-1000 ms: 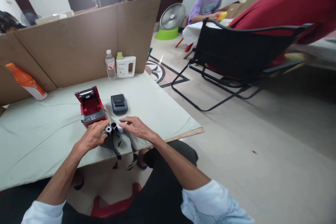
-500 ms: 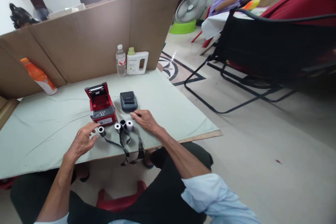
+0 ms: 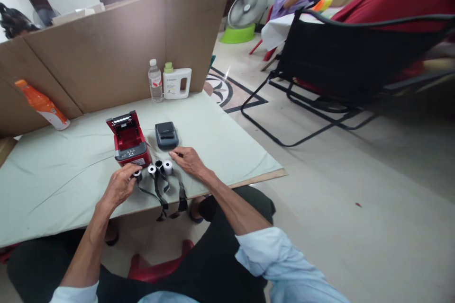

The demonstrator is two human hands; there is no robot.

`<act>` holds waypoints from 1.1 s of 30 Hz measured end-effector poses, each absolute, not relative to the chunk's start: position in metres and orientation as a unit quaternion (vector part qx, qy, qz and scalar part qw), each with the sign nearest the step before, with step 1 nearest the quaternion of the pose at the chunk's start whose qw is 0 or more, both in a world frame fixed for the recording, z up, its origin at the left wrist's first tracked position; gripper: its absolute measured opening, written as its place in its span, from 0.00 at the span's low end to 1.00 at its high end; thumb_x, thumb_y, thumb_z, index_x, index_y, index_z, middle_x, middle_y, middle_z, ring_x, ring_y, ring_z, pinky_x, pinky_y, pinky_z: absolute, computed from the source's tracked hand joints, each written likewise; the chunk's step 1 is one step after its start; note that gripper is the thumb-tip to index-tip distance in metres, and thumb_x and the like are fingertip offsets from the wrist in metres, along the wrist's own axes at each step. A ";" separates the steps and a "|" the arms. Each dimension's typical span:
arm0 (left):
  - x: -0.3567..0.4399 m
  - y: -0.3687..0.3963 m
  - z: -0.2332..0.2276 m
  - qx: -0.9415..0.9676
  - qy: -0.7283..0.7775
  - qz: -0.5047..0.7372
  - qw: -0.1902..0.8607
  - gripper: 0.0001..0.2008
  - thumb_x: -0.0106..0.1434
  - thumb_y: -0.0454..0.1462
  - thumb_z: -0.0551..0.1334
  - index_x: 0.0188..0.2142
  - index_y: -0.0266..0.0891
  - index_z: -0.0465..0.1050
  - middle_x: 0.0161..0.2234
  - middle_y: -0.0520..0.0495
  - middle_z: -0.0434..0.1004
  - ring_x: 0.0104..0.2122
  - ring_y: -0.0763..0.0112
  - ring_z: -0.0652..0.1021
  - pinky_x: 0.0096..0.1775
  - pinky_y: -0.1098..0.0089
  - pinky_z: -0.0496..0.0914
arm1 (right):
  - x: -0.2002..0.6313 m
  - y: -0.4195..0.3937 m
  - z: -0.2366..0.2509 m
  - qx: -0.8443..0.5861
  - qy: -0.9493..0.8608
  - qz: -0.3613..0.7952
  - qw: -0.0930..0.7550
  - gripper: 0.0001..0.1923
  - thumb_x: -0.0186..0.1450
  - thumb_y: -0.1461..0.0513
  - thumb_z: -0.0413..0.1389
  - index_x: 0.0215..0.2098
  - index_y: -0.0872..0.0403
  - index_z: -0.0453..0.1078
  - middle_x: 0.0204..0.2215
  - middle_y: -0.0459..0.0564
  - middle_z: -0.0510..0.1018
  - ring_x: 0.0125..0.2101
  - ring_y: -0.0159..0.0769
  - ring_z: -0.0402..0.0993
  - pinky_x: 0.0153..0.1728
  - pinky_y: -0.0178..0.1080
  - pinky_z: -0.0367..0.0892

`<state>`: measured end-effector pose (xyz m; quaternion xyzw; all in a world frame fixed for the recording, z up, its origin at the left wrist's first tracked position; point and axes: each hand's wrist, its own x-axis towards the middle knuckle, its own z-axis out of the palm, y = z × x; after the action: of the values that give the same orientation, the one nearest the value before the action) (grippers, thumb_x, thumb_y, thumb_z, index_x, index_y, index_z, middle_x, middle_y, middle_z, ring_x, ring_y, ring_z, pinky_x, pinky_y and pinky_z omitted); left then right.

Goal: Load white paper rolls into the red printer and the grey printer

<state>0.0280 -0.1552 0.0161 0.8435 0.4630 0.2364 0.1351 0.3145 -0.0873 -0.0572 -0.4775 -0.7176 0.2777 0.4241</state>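
Your left hand [image 3: 120, 186] sits just in front of the red printer [image 3: 128, 141], fingers curled over the leftmost small roll [image 3: 138, 175]; whether they actually pinch it, you cannot tell from this angle. Your right hand [image 3: 187, 161] lies flat, fingers loosely apart, in front and to the right of the red printer, fingertips touching the white roll [image 3: 167, 166]. Two more rolls [image 3: 155, 168] stand between your hands, side by side, close to the printer's front edge. Dark ribbon strips [image 3: 162, 194] trail from the rolls over the near edge of the table [image 3: 53, 175]. The red printer's lid stands open. Just right of it lies a dark grey printer [image 3: 166, 134], closed. Behind the red printer, against the cardboard screen [image 3: 106, 52], stand a water bottle [image 3: 155, 81] and a white jug [image 3: 176, 82]. Far left of it, an orange bottle [image 3: 40, 104] leans on the cardboard.
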 end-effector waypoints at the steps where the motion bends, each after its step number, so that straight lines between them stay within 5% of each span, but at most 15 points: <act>1: 0.029 -0.154 0.016 0.846 0.462 0.233 0.130 0.22 0.61 0.26 0.58 0.52 0.40 0.78 0.52 0.42 0.82 0.52 0.60 0.82 0.57 0.58 0.76 | 0.315 -0.087 -0.057 -0.479 -0.718 0.277 0.422 0.19 0.69 0.53 0.52 0.28 0.55 0.75 0.25 0.49 0.76 0.27 0.33 0.67 0.31 0.36 0.58; 16: 0.032 -0.153 0.026 0.833 0.502 0.215 0.088 0.19 0.70 0.32 0.54 0.56 0.40 0.77 0.54 0.42 0.82 0.54 0.59 0.81 0.59 0.56 0.74 | 0.314 -0.090 -0.051 -0.457 -0.723 0.286 0.431 0.18 0.70 0.54 0.53 0.29 0.55 0.77 0.26 0.49 0.78 0.28 0.34 0.70 0.32 0.35 0.60; 23: 0.020 -0.160 0.048 0.763 0.566 0.314 0.004 0.10 0.66 0.36 0.61 0.45 0.40 0.78 0.42 0.44 0.81 0.34 0.67 0.80 0.39 0.65 0.78 | 0.312 -0.088 -0.047 -0.424 -0.719 0.326 0.444 0.17 0.70 0.54 0.53 0.38 0.55 0.81 0.37 0.53 0.84 0.37 0.40 0.78 0.42 0.38 0.68; 28: -0.001 -0.133 0.055 0.758 0.589 0.268 0.082 0.30 0.64 0.44 0.65 0.64 0.41 0.69 0.57 0.38 0.76 0.42 0.62 0.81 0.36 0.65 0.78 | 0.300 -0.075 -0.030 -0.371 -0.684 0.461 0.426 0.23 0.71 0.48 0.53 0.49 0.55 0.80 0.46 0.55 0.84 0.46 0.45 0.80 0.45 0.43 0.73; 33: -0.003 -0.111 0.050 0.799 0.564 0.188 0.086 0.30 0.61 0.40 0.68 0.63 0.40 0.69 0.56 0.38 0.78 0.50 0.55 0.80 0.50 0.58 0.77 | 0.279 -0.060 -0.019 -0.302 -0.694 0.524 0.391 0.27 0.72 0.43 0.51 0.45 0.57 0.80 0.47 0.57 0.83 0.48 0.47 0.79 0.43 0.43 0.75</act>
<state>-0.0028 -0.1106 0.0502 0.7993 0.5642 0.1883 0.0857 0.2788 -0.0598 -0.0186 -0.3020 -0.6938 0.5238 0.3912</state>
